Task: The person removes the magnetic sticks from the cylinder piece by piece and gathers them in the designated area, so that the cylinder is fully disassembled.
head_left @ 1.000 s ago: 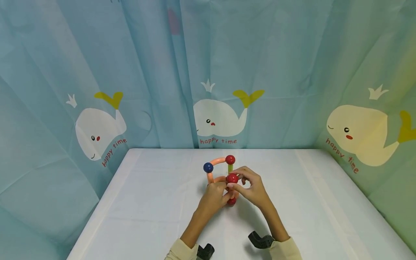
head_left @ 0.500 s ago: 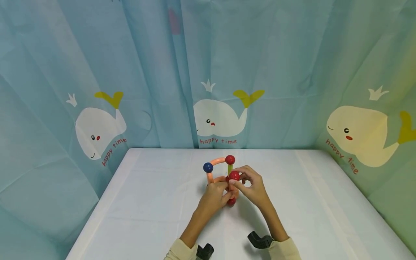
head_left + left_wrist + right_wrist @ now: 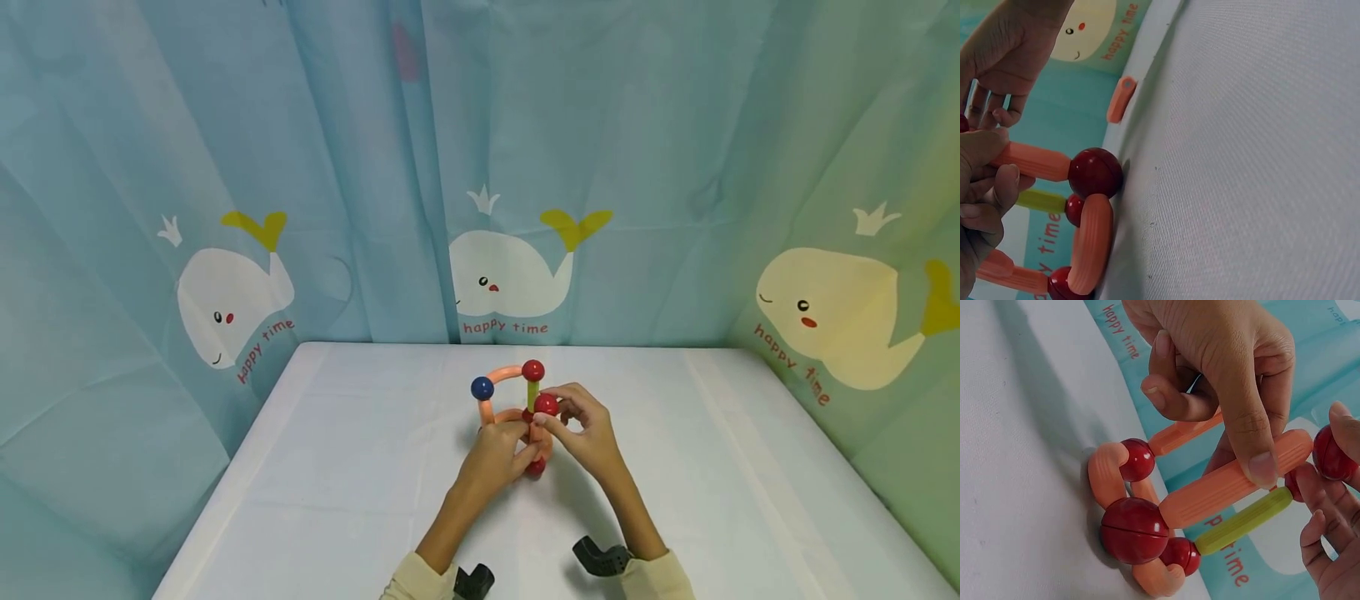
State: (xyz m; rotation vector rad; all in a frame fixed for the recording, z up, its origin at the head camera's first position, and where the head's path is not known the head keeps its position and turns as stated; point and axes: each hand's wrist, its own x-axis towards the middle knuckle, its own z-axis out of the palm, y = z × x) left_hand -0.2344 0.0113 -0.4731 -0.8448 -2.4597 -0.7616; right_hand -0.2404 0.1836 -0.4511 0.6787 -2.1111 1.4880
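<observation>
My left hand [image 3: 493, 454] pinches the orange rod [image 3: 1210, 492], my right hand [image 3: 591, 432] a red ball [image 3: 546, 404] near its end; probably I'm joining them, which next needs careful alignment.

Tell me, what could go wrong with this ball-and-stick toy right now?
The held red ball could slip from the right hand and roll across the table. The left hand grips the upright orange stick, so a twist might pull it off the lower red ball. The right hand's fingers also appear close to the green stick and might knock it loose.
</observation>
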